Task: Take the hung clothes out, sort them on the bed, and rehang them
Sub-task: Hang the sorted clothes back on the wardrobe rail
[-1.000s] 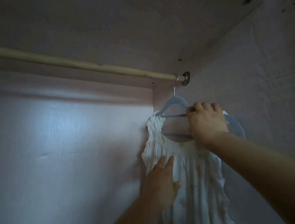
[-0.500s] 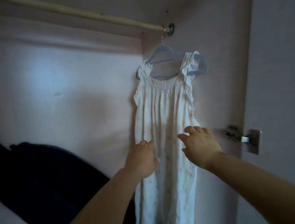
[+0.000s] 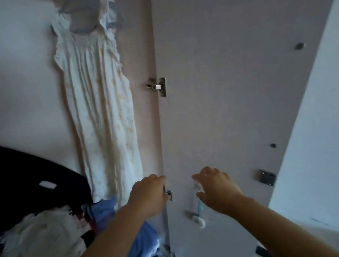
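Easily pinched if door swung shut: left hand, curled at its edge lower centre, grip unclear; right hand beside, loosely open, holding nothing

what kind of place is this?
Most likely the inside of a wardrobe: a white dress hangs by the side wall, a hinge carries the open door, and clothes lie heaped at the bottom.

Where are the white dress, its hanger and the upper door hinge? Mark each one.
white dress (image 3: 99,114): head view, middle of its pleated front.
hanger (image 3: 81,30): head view, bar across the neck opening.
upper door hinge (image 3: 157,86): head view, its metal arm.
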The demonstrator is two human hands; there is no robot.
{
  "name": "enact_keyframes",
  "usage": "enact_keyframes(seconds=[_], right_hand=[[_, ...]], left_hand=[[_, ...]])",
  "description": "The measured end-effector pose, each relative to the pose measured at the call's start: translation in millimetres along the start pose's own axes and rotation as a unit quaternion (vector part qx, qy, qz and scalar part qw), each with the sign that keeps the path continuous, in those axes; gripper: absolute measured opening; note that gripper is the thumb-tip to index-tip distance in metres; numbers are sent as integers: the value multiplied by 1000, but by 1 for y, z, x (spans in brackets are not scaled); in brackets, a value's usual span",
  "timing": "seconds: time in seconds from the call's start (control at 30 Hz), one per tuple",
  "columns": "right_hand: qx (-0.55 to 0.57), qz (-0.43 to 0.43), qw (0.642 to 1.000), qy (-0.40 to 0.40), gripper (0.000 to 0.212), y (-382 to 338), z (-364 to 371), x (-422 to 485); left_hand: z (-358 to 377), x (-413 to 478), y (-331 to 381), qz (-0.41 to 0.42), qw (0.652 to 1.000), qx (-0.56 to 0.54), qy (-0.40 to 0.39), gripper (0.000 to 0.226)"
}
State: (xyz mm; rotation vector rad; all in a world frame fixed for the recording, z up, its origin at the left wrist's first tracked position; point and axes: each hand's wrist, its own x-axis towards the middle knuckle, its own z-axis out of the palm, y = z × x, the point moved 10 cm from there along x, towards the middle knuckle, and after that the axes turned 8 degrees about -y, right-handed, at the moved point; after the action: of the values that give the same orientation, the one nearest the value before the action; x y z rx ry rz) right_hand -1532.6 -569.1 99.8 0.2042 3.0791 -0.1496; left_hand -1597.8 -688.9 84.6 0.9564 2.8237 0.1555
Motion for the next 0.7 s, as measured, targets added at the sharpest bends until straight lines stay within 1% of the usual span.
enact_keyframes(seconds=[0.07, 0.2, 0.3, 0.4, 0.5, 0.57, 0.7], right_hand=[[15, 44, 999, 2, 45, 36, 9, -40], [39, 132, 990, 10, 46, 110, 26, -136], [53, 210, 976, 16, 47, 167, 38, -230], [64, 291, 954, 30, 47, 219, 49, -343], [75, 377, 922, 43, 47, 259, 59, -475], [81, 434, 895, 53, 47, 277, 64, -567], [94, 558, 821, 78, 46, 288, 78, -755]], left_hand=[[14, -6, 51, 45, 999, 5, -6, 43], [36, -28, 164, 142, 990, 24, -3, 52], [58, -64, 260, 229, 973, 34, -6, 55], [83, -114, 363, 315, 948, 43, -11, 52], [115, -181, 466, 391, 919, 46, -27, 55], [138, -236, 535, 444, 893, 57, -42, 58], [183, -365, 660, 550, 828, 76, -83, 58]])
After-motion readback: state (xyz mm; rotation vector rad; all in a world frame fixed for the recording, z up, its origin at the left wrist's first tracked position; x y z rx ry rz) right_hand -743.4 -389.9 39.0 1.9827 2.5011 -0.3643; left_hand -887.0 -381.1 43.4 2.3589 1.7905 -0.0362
